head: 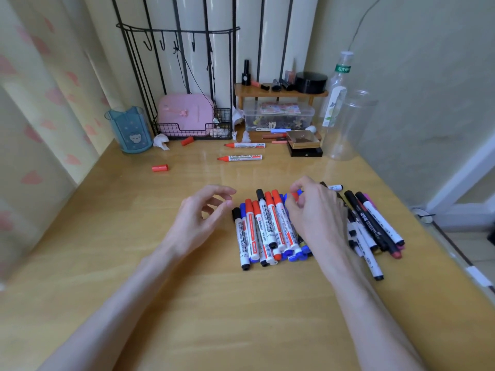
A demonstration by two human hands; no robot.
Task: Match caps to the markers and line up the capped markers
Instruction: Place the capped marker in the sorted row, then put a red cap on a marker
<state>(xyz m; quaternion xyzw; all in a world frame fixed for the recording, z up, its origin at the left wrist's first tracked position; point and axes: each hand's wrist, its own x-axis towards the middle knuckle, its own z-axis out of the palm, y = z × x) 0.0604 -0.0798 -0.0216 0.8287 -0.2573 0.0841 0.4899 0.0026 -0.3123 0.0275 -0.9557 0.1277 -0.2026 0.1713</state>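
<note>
Left hand (203,210): loosely curled, empty.
Right hand (316,212): we pinched a red cap (294,196), covering part of the capped markers (257,228).
Behind: two uncapped red markers (239,157), two loose caps (160,167).

table (187,303): glossy wood | markers (267,231): smooth plastic | rack (187,76): wire

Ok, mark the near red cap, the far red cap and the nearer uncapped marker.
Near red cap (160,167): head view, middle of its side.
Far red cap (187,141): head view, middle of its side.
Nearer uncapped marker (242,158): head view, white labelled barrel.
</note>
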